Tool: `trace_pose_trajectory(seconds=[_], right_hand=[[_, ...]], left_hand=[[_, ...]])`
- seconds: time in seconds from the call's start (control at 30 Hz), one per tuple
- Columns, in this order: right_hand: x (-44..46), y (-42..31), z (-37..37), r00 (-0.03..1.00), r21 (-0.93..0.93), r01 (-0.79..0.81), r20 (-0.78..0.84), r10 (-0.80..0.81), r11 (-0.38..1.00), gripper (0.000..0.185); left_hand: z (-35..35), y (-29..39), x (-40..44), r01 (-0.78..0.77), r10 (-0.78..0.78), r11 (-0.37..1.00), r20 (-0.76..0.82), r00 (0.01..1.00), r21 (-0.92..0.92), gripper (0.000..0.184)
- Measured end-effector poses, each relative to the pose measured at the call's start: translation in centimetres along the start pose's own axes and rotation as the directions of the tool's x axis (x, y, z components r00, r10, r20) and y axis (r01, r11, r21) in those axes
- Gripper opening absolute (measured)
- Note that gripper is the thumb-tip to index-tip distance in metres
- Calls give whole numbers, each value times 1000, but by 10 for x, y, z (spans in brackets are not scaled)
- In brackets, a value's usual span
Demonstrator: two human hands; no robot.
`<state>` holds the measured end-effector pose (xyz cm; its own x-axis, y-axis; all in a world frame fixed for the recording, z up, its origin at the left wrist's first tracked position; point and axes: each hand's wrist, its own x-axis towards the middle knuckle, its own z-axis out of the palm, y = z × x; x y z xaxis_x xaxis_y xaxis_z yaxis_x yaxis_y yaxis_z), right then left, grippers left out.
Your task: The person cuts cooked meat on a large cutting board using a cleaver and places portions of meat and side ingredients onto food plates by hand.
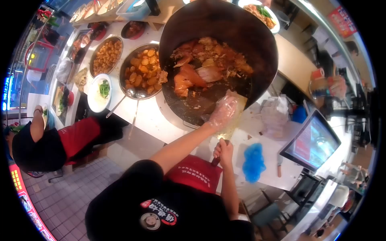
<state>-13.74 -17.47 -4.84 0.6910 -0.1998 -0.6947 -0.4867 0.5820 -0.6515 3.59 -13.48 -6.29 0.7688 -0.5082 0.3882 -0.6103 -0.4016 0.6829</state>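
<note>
My left hand, in a clear plastic glove, is at the near rim of a large dark pot. It lies against the broad, greasy blade of a cleaver; glare and the crinkled glove blur its fingers. Below it my right hand, bare, is closed round the cleaver's dark handle. Reddish-brown cooked meat lies in the pot, with large glossy pieces nearer me and shredded bits behind.
Left of the pot are a pan of sauced chunks with ladles, another food bowl and a white bowl with greens. At right are plastic bags, blue plastic, a knife and a screen. A co-worker stands left.
</note>
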Motion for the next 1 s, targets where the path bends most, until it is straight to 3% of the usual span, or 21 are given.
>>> trace_pose_trajectory(seconds=[0.07,0.17,0.27,0.33,0.4,0.5,0.57,0.7,0.73,0.8,0.9,0.93,0.97,1.0], right_hand=[[-13,1,6,995,-4,-29,100,29,1000,33],[-21,-2,35,956,-63,-129,259,141,990,33],[-16,7,94,890,-176,-199,379,253,964,32],[-5,18,141,852,-241,-229,420,314,943,32],[6,38,202,755,-371,-249,504,419,895,32],[24,66,306,664,-503,-222,550,507,836,33],[32,85,378,645,-540,-248,527,553,804,34],[64,138,480,598,-614,-269,497,629,742,35],[74,147,493,576,-633,-287,486,658,719,32],[80,144,513,590,-654,-286,456,666,701,31],[74,117,514,649,-692,-253,397,649,676,29],[71,106,504,686,-705,-236,367,629,668,29],[67,96,491,720,-718,-215,341,604,662,28],[61,82,481,752,-733,-202,309,582,650,28]], left_hand=[[-43,17,6,189,-195,920,16,981,-343,27],[-93,10,-9,279,-323,917,-119,939,-285,28],[-148,-45,-51,268,-239,958,-233,943,99,32],[-190,-92,-89,181,-104,851,-180,978,493,31],[-278,-105,-99,234,-53,831,-346,937,505,28],[-359,-183,-152,344,-148,823,-415,898,452,29],[-416,-233,-173,496,-258,800,-554,792,338,32],[-481,-338,-223,607,-334,718,-598,729,340,32],[-475,-390,-242,540,-377,841,-680,628,32,32],[-508,-401,-253,617,-301,644,-592,748,452,36],[-516,-426,-253,705,-356,586,-654,667,400,35],[-554,-381,-226,692,-462,479,-515,722,541,30],[-555,-385,-233,686,-468,488,-502,727,539,30],[-563,-393,-244,683,-345,538,-610,714,495,27]])
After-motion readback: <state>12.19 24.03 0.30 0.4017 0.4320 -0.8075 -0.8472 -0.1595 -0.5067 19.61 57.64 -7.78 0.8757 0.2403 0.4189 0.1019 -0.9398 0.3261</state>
